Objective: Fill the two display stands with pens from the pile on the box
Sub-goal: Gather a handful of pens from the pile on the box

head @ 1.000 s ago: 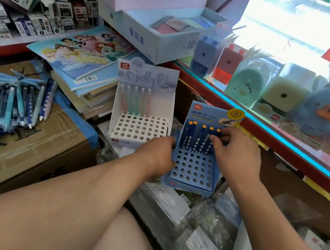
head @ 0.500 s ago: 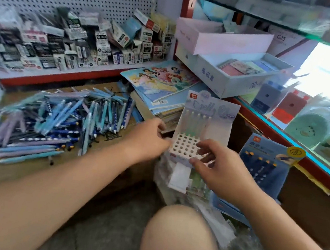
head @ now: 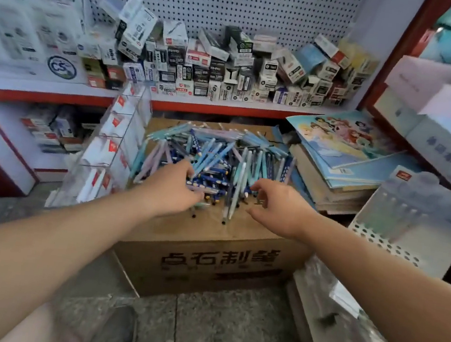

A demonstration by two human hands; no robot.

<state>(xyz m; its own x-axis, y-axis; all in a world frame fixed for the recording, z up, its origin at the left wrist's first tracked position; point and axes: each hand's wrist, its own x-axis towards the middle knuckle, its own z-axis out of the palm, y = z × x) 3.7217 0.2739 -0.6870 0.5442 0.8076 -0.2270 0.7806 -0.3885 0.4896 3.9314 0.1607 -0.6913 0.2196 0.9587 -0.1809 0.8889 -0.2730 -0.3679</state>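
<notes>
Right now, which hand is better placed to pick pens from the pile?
Left, probably: the left hand has fingers in the pens, while the right hand hovers at their near edge.

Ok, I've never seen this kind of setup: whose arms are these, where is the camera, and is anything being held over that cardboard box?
There is no machine here: a person works bare-handed, and one wide-angle camera on their head looks down, so the arms enter from the bottom. The left hand has its fingers down among the pile of pens on the cardboard box; whether it grips one is hidden. The right hand hovers at the pile's near edge, fingers loosely curled, holding nothing visible. To the right stands a white display stand with a holed base, beside a stack of picture books. Behind is a shelf of small boxes.
</notes>
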